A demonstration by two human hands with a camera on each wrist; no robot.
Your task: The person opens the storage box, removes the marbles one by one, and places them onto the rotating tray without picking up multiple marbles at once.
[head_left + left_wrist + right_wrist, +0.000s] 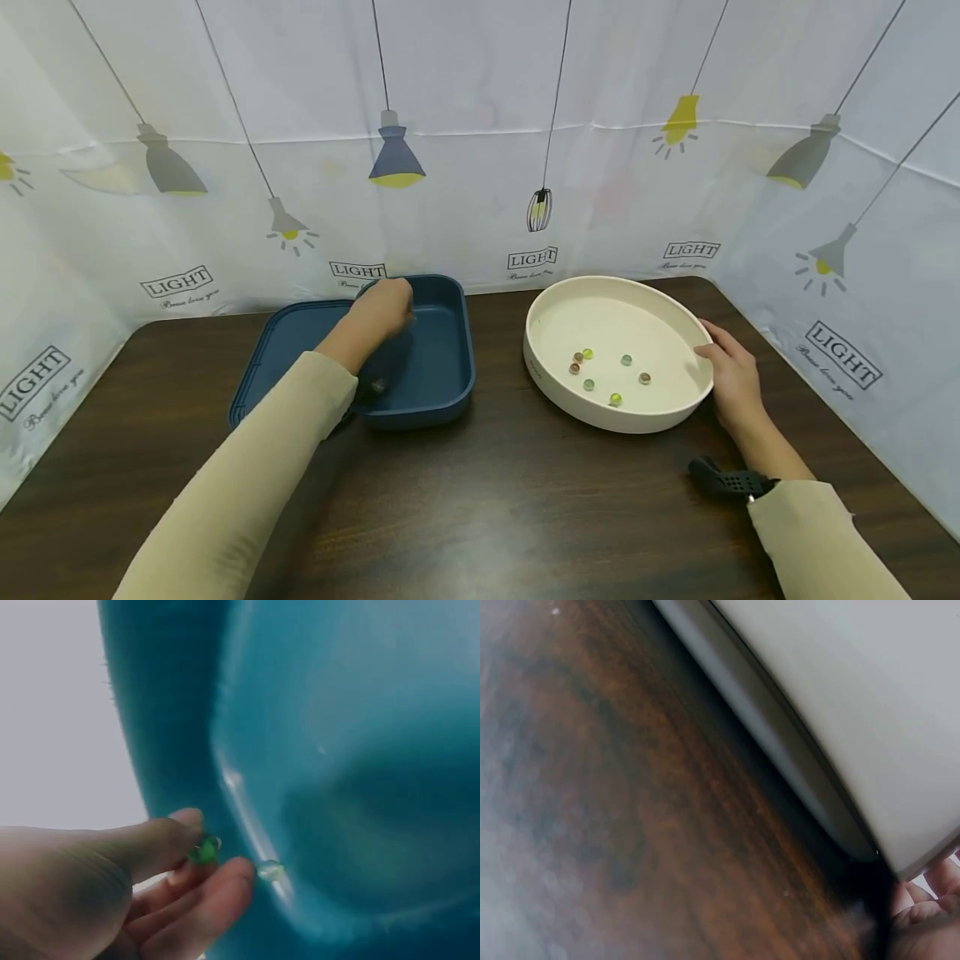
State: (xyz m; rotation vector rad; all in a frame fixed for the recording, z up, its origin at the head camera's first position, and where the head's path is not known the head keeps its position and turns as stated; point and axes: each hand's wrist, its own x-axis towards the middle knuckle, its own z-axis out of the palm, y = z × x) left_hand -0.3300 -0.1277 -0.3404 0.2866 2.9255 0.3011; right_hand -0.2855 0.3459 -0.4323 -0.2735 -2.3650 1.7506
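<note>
In the head view my left hand reaches into a dark blue rectangular basin. The left wrist view shows its thumb and fingers pinching a green glass marble. A second, pale clear marble is just beyond the fingertips, against the basin; whether the fingers touch it I cannot tell. On the right, my right hand grips the rim of a round cream tray, thumb over the edge. Several glass marbles lie on the tray floor, among them a yellow-green marble and a brownish marble.
Left of the basin, partly behind my sleeve, lies a flat blue lid or tray. Everything stands on a dark wooden table. A white curtain printed with lamps rises along the back and sides.
</note>
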